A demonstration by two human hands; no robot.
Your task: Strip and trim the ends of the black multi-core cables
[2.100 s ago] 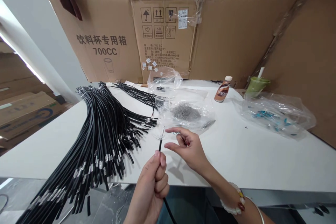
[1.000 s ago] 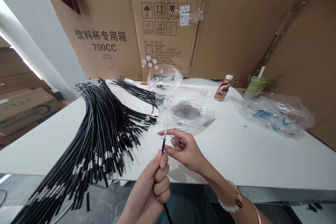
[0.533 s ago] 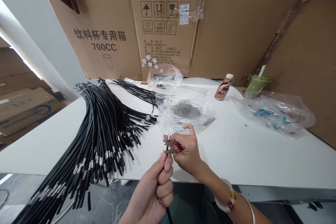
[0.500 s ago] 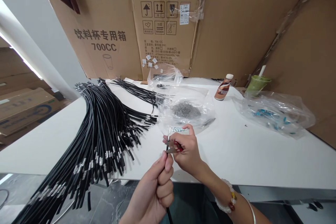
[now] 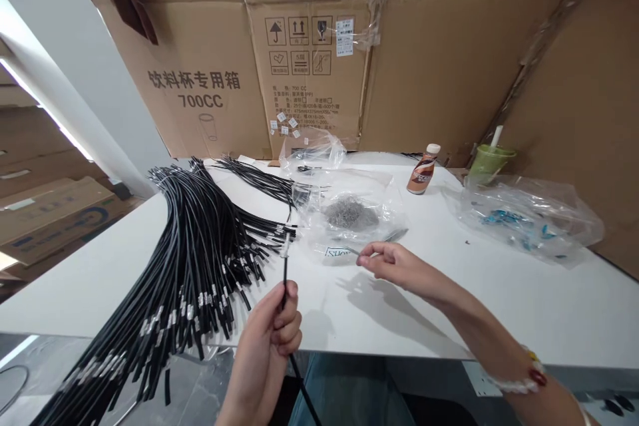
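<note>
My left hand [image 5: 272,326] is closed round a black cable [image 5: 302,383], which stands upright out of the fist with a pale, silvery tip. To the right, my right hand [image 5: 394,265] pinches a thin grey strip-like thing [image 5: 352,251] whose kind I cannot make out. That hand is over the table, in front of a clear plastic bag [image 5: 319,239] with a heap of small grey metal pieces [image 5: 349,213]. A large bundle of black cables [image 5: 200,246] with silvery bands near their ends lies left of my left hand.
A brown bottle [image 5: 423,172] and a green cup [image 5: 492,163] stand at the back right of the white table [image 5: 439,319]. Another clear bag [image 5: 574,219] holds blue pieces. Cardboard [image 5: 449,73] walls the back. More black cables [image 5: 259,180] lie behind the bundle.
My hands have moved apart, the left one leftward with the cable, the right one rightward off it. The red-handled cutter seen at the cable before no longer shows.
</note>
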